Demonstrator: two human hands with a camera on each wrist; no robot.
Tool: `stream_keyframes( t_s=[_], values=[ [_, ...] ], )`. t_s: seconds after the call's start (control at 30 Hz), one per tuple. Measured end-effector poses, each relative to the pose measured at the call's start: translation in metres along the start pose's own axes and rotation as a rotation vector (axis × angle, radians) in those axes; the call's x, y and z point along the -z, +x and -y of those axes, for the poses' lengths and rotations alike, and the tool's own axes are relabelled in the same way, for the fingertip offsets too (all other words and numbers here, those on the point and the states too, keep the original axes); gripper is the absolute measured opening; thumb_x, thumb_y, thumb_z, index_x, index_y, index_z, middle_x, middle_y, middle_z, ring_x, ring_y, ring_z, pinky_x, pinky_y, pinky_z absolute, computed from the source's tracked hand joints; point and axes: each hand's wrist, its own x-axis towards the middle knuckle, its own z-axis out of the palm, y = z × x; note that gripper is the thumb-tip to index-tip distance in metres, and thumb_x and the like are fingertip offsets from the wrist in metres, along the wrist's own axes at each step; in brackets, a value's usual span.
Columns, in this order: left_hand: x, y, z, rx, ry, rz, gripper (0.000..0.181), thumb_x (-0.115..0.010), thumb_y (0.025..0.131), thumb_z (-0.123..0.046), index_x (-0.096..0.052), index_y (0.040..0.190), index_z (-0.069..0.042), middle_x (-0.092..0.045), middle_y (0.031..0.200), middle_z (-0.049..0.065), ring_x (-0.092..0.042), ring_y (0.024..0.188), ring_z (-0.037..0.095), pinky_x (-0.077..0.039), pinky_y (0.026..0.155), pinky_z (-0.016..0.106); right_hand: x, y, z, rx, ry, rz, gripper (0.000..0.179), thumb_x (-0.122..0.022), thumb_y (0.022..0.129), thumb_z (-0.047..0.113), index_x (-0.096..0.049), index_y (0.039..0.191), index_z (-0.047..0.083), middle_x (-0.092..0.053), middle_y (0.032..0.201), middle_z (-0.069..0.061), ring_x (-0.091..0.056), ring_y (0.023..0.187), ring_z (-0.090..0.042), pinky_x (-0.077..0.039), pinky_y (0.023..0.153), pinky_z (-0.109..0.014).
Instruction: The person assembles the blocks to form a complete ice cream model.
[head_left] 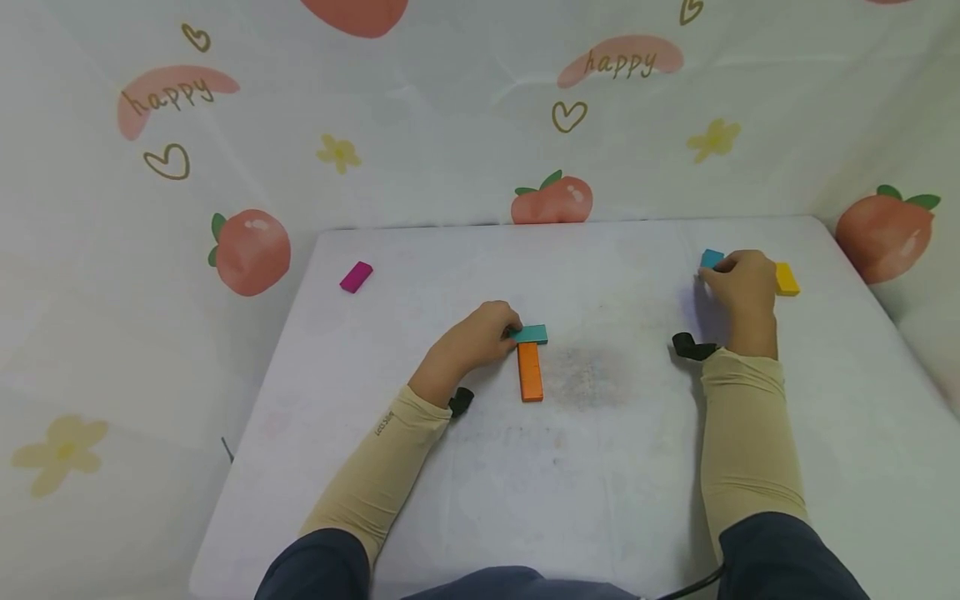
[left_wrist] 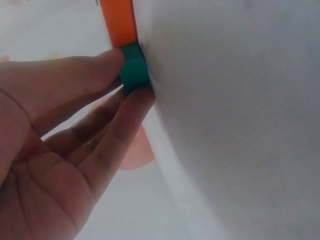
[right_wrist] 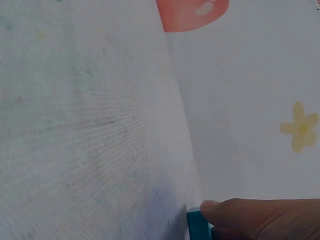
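Note:
A teal block [head_left: 533, 335] lies crosswise against the far end of an orange block [head_left: 530, 372], the two making a T on the table. My left hand [head_left: 483, 333] pinches the teal block's left end between thumb and fingers; the left wrist view shows the grip on its green-looking end [left_wrist: 134, 69]. Farther right, my right hand [head_left: 742, 283] has its thumb and fingers at a blue block [head_left: 712, 258], pinching its near end. In the right wrist view the thumb [right_wrist: 212, 210] presses on the blue block [right_wrist: 198, 226]; the other fingers are mostly hidden.
A yellow block [head_left: 787, 280] sits just right of my right hand, partly behind it. Near the table's far left corner lies a magenta block [head_left: 356, 277]. Dark wrist cameras [head_left: 693, 347] stick out beside both wrists. A printed cloth wall [head_left: 450, 125] rises behind the white table [head_left: 615, 483].

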Motion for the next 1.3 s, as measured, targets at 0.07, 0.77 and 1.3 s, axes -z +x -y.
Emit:
stream_keyframes(
  t_s=[0.07,0.77,1.3],
  values=[
    [0.000,0.000,0.000,-0.002,-0.004,-0.003,0.026,-0.068,0.102,-0.003,-0.074,0.125,0.007,-0.073,0.122,0.018,-0.065,0.109,0.027,-0.057,0.102,0.039,0.000,0.000,0.000,0.008,-0.008,-0.003,0.049,-0.064,0.103,0.025,-0.062,0.130,-0.016,-0.059,0.130,-0.036,-0.053,0.115,-0.045,-0.047,0.112,-0.061],
    [0.000,0.001,0.000,0.006,-0.005,-0.010,0.026,-0.068,0.101,-0.003,-0.074,0.125,0.007,-0.073,0.122,0.018,-0.064,0.109,0.027,-0.056,0.103,0.039,-0.018,0.003,0.015,0.074,-0.054,0.018,0.045,-0.064,0.102,0.021,-0.065,0.128,-0.016,-0.064,0.127,-0.037,-0.058,0.113,-0.045,-0.052,0.104,-0.059],
    [-0.002,0.001,0.001,-0.001,-0.017,-0.010,0.025,-0.068,0.101,-0.001,-0.075,0.123,0.008,-0.073,0.120,0.019,-0.065,0.107,0.027,-0.057,0.101,0.039,-0.034,-0.004,0.031,0.204,-0.084,0.052,0.043,-0.065,0.101,0.018,-0.066,0.126,-0.018,-0.065,0.124,-0.038,-0.061,0.113,-0.049,-0.052,0.100,-0.063]
  ],
)
